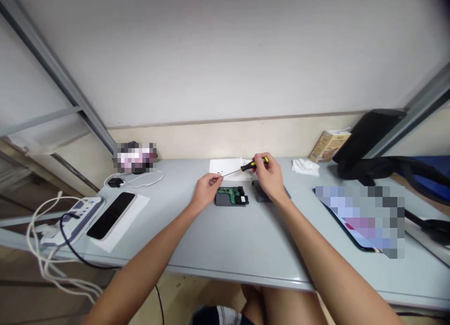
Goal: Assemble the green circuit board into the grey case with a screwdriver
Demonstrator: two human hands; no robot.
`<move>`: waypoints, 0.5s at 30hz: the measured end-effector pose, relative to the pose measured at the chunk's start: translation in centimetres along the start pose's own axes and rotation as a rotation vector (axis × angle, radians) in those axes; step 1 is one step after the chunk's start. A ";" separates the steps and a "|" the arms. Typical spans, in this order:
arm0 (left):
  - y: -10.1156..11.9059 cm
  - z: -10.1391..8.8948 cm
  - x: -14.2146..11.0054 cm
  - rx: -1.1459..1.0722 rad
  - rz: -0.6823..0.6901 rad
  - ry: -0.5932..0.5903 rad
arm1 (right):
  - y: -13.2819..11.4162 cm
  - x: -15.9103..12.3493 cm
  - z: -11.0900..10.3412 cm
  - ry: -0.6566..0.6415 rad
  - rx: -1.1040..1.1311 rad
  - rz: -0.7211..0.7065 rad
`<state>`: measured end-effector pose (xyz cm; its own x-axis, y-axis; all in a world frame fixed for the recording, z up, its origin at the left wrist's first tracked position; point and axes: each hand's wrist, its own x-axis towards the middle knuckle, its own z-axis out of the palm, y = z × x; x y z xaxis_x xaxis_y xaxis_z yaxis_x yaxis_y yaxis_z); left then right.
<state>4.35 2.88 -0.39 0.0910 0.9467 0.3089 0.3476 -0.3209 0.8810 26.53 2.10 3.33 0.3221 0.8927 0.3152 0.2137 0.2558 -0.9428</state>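
Right hand grips a screwdriver, left hand pinches its tip; box lettering unreadable.

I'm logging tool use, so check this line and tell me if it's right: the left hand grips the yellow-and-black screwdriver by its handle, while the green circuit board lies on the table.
The hand is wrong: the head view shows the right hand gripping the yellow-and-black screwdriver by its handle, while the green circuit board lies on the table.
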 end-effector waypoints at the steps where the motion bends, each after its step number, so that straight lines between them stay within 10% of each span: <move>1: 0.0 0.0 0.0 -0.006 -0.002 0.003 | 0.0 0.0 0.0 0.000 -0.001 0.003; 15: -0.1 0.0 -0.1 -0.027 0.024 0.000 | 0.0 0.0 0.0 0.009 -0.008 -0.002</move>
<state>4.27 2.76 -0.46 0.0992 0.9388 0.3300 0.3200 -0.3441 0.8827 26.54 2.10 3.35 0.3299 0.8889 0.3179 0.2213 0.2545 -0.9414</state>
